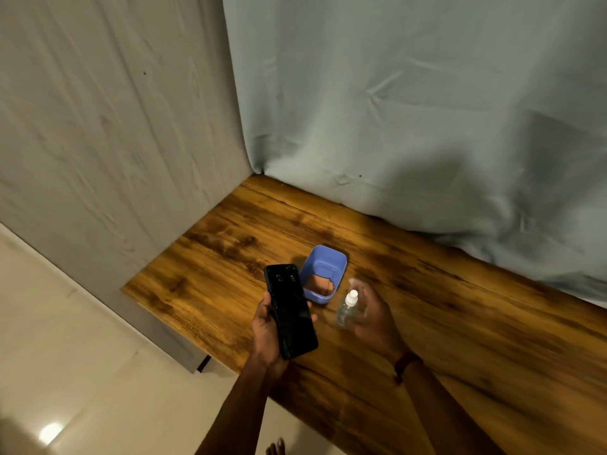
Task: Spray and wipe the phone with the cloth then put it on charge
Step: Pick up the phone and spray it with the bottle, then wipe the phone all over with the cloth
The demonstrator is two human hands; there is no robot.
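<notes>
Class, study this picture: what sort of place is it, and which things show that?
Probably a room in a home, arranged as a makeshift work corner: a wood-grain table stands on a glossy tiled floor, and creased cloth sheets hang behind it as backdrops.

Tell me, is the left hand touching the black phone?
Touching. In the head view the left hand holds the phone: thumb against its left edge, a fingertip curled over its right edge.
</notes>
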